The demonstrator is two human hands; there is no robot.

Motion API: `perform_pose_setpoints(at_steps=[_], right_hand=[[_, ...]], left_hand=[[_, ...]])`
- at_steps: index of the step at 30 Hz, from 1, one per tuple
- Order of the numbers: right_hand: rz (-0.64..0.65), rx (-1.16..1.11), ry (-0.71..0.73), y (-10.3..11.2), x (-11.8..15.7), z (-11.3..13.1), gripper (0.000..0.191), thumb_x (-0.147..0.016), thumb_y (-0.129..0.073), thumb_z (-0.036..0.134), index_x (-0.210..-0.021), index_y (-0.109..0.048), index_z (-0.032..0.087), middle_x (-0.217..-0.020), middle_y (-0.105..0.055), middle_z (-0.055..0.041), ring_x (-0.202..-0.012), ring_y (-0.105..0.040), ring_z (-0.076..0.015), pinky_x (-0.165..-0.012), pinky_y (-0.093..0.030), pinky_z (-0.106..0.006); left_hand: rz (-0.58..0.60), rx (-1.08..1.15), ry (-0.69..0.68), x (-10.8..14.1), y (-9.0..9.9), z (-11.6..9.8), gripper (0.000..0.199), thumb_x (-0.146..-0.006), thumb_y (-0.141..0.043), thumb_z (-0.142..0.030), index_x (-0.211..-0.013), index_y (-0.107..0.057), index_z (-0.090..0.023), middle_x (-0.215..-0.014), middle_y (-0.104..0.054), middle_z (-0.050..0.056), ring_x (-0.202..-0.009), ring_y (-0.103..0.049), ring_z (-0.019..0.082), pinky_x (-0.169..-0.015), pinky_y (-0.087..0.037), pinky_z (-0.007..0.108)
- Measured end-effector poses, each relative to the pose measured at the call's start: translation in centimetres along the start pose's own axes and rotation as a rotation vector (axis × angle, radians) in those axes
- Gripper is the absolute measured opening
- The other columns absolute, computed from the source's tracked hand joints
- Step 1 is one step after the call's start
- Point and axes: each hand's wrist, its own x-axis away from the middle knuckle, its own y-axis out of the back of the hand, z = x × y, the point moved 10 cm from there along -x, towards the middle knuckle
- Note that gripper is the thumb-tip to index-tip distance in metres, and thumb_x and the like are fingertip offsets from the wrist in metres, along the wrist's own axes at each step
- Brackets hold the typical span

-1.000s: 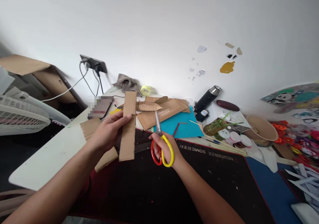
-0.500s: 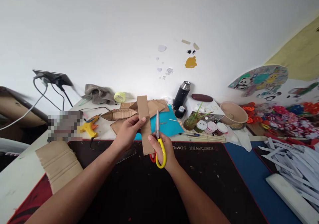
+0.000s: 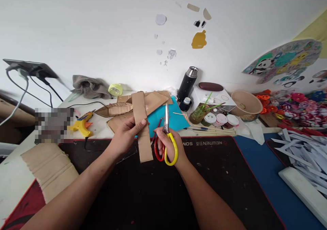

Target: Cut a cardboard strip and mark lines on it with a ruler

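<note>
My left hand (image 3: pixel 127 131) grips a long strip of brown cardboard (image 3: pixel 143 134) near its middle, thumb on the front face. The strip stands nearly upright above the black mat's back edge. In my right hand (image 3: pixel 170 141) is a pair of scissors (image 3: pixel 166 119) with one red and one yellow handle. Their blades point up and look closed, a little right of the strip and apart from it. Behind the strip lie a boat-shaped cardboard piece (image 3: pixel 112 110), more flat cardboard (image 3: pixel 155 98) and a blue sheet (image 3: pixel 176 116).
A yellow hot glue gun (image 3: pixel 83 125) lies on the left, near corrugated cardboard (image 3: pixel 51 168). Behind stand a black flask (image 3: pixel 187 83), small paint jars (image 3: pixel 209 118) and a pinkish bowl (image 3: pixel 246 102). White paper strips (image 3: pixel 301 155) pile up at the right.
The scissors and my right hand have moved away from the cardboard strip, leaving a gap between them. My left hand still holds the strip. The camera view has shifted closer to the table.
</note>
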Motion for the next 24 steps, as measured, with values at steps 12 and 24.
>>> perform_pose_setpoints(at_steps=[12, 24], right_hand=[[0.027, 0.084, -0.029, -0.8, 0.3, -0.5, 0.048, -0.083, -0.081, 0.066, -0.093, -0.062, 0.023, -0.047, -0.056, 0.0089, -0.035, -0.047, -0.0112, -0.037, -0.038, -0.021], [-0.005, 0.142, 0.018, -0.8, 0.8, 0.2, 0.04, -0.088, -0.075, 0.061, -0.087, -0.06, 0.024, -0.048, -0.052, 0.0092, -0.036, -0.047, -0.0109, -0.038, -0.038, -0.021]], left_hand=[[0.119, -0.043, 0.066, 0.6, -1.9, 0.6, 0.054, -0.075, -0.093, -0.068, -0.095, -0.078, -0.02, -0.087, -0.078, 0.004, -0.079, -0.071, 0.023, -0.072, -0.058, 0.033], [0.097, -0.016, 0.089, 0.2, -1.2, 0.7, 0.056, -0.074, -0.094, -0.069, -0.095, -0.078, -0.02, -0.085, -0.076, 0.004, -0.074, -0.069, 0.022, -0.067, -0.056, 0.032]])
